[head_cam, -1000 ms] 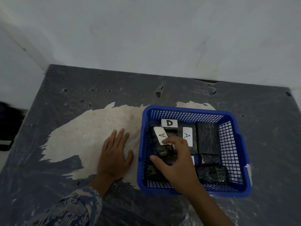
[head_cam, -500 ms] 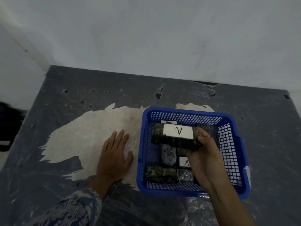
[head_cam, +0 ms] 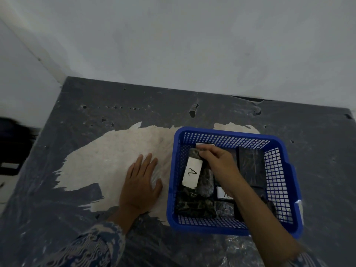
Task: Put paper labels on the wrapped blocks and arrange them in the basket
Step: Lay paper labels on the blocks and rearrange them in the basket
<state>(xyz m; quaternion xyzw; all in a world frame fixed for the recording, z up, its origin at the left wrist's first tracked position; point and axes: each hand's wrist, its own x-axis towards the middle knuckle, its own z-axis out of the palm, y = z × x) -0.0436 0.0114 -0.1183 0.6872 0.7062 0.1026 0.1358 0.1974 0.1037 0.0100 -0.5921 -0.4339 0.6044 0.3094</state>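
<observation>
**A:** What's nearest the camera?

**B:** A patterned sleeve (head_cam: pixel 92 245) on the left arm. Its left hand (head_cam: pixel 140 184) lies flat on the table (head_cam: pixel 77 218), palm down, fingers spread, gripping nothing, just to the left of the blue basket (head_cam: pixel 292 189).

**A:** And the other hand?

**B:** The right hand (head_cam: pixel 219 164) reaches into the basket from the near side. Its fingertips (head_cam: pixel 202 153) are curled at the far end of a wrapped block (head_cam: pixel 192 170), which carries a white paper label marked "A" (head_cam: pixel 192 173). They touch that end, pinched on it as far as I can tell — the block itself lies tilted, along the basket's left wall.

**A:** What else is in there?

**B:** Near the wrist, dark wrapped blocks along the front: one under the left side (head_cam: pixel 194 206), a smaller one beside it (head_cam: pixel 224 209). A second label (head_cam: pixel 223 193) shows partly under the forearm. To the right of the hand lies a plain dark block (head_cam: pixel 250 166) — no label visible on it. Just beyond the fingertips, the edge of another white label (head_cam: pixel 205 144) peeks out against the far wall.
</observation>
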